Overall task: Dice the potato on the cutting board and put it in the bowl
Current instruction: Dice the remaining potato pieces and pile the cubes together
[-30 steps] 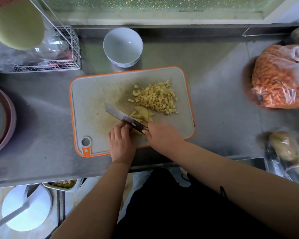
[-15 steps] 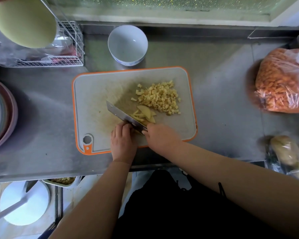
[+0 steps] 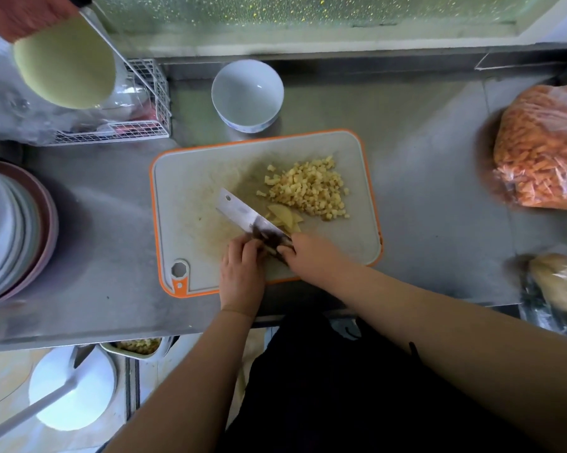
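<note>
A grey cutting board (image 3: 190,178) with an orange rim lies on the steel counter. A pile of diced potato (image 3: 310,189) sits on its right half. A few potato slices (image 3: 283,217) lie just beyond the cleaver (image 3: 243,212). My right hand (image 3: 311,255) grips the cleaver's handle, blade angled up and left. My left hand (image 3: 243,273) has curled fingers on a potato piece beside the blade; that piece is mostly hidden. An empty white bowl (image 3: 247,94) stands behind the board.
A stack of plates (image 3: 11,230) sits at the left edge. A wire rack (image 3: 138,106) stands at back left. A bag of chopped carrot (image 3: 543,148) lies at right, a bag of potatoes (image 3: 560,282) at front right.
The cleaver has shifted slightly along the potato piece between chops. My hands stay in nearly the same place, and the camera view has moved a little.
</note>
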The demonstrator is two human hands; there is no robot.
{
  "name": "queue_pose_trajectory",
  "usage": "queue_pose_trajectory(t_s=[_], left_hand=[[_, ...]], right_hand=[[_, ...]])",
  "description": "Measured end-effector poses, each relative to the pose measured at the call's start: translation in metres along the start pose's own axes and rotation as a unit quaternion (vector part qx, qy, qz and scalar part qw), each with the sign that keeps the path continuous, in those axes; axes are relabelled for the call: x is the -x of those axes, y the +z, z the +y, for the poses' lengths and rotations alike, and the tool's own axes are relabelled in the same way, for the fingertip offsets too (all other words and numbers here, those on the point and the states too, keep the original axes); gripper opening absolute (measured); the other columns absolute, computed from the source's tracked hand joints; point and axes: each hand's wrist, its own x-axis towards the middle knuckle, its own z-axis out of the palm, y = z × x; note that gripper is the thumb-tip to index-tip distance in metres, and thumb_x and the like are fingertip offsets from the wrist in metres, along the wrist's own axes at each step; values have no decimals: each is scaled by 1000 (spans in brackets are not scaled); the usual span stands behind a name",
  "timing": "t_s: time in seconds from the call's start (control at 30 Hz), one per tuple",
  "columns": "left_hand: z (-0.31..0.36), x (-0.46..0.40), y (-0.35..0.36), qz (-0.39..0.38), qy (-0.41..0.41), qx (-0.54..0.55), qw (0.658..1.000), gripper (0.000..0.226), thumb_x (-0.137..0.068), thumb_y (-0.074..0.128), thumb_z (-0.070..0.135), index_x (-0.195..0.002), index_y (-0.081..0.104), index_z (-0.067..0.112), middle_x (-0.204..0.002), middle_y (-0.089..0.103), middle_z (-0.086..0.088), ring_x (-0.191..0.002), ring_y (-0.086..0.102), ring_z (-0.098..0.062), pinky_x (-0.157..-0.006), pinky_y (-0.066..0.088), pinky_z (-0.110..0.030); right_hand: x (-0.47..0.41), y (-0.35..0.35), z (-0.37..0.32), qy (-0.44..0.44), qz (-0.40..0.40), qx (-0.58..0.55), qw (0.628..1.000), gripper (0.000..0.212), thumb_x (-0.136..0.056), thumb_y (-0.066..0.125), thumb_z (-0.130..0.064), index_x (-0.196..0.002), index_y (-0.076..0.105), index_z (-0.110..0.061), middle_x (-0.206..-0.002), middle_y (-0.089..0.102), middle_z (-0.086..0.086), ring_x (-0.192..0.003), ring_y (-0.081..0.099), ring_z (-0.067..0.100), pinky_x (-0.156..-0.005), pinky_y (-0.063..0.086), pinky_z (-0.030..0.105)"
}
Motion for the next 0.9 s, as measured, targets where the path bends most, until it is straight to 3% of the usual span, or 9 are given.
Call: queue_pose_trajectory(t_s=[0.17, 0.27, 0.37, 0.5, 0.7, 0.8, 0.9], left_hand=[[0, -2, -6, -7, 15, -16, 1000, 21, -80, 57, 8, -100, 61, 5, -103, 57, -17, -94, 51, -31, -80, 50, -44], [7, -3, -15, 21, 101, -39, 994, 36, -81, 62, 6, -116, 54, 9, -117, 55, -15, -99, 51, -33, -87, 44, -42], [8, -6, -24, -5, 144, -77, 987, 41, -85, 58, 13, -126, 53, 13, -126, 55, -9, -108, 50, -33, -92, 41, -42], [-5, 6, -26, -30, 139, -117, 983, 30, -86, 54, 19, -113, 65, 11, -122, 61, -8, -108, 48, -30, -89, 44, -44], [7, -14, -34, -9, 97, -78, 992, 24, -86, 53, 27, -103, 66, 14, -109, 62, -8, -99, 52, -31, -85, 41, -40], [21, -44, -34, -62, 109, -98, 987, 36, -81, 57, 37, -110, 64, 17, -113, 61, -5, -103, 53, -29, -87, 39, -36], [35, -72, -30, -196, 82, -132, 968, 58, -75, 69, 48, -123, 57, 19, -125, 55, -5, -116, 48, -29, -94, 39, -40]], right_hand=[[12, -12, 2, -14, 45, 11, 999, 38, -99, 40, -35, -108, 56, -2, -109, 61, 22, -101, 57, 37, -80, 43, 37], [19, -16, 3, -28, 37, 3, 999, 36, -100, 40, -31, -109, 56, -1, -108, 60, 21, -101, 57, 36, -77, 41, 35], [20, -14, 1, -11, 43, -43, 998, 35, -98, 44, -34, -105, 58, -3, -104, 63, 21, -98, 58, 36, -74, 41, 33], [21, -18, 6, 1, 52, -94, 994, 33, -96, 46, -36, -96, 57, -5, -100, 63, 19, -94, 58, 35, -71, 38, 32], [27, -36, 25, 8, 124, -102, 987, 34, -96, 48, -32, -109, 59, -2, -107, 63, 24, -102, 57, 38, -78, 41, 35], [31, -42, 39, 49, 183, -125, 974, 33, -95, 50, -34, -100, 59, -3, -102, 64, 24, -97, 58, 39, -77, 42, 37], [35, -44, 54, 62, 226, -177, 956, 29, -93, 53, -33, -93, 59, -4, -91, 64, 22, -89, 60, 39, -72, 43, 38]])
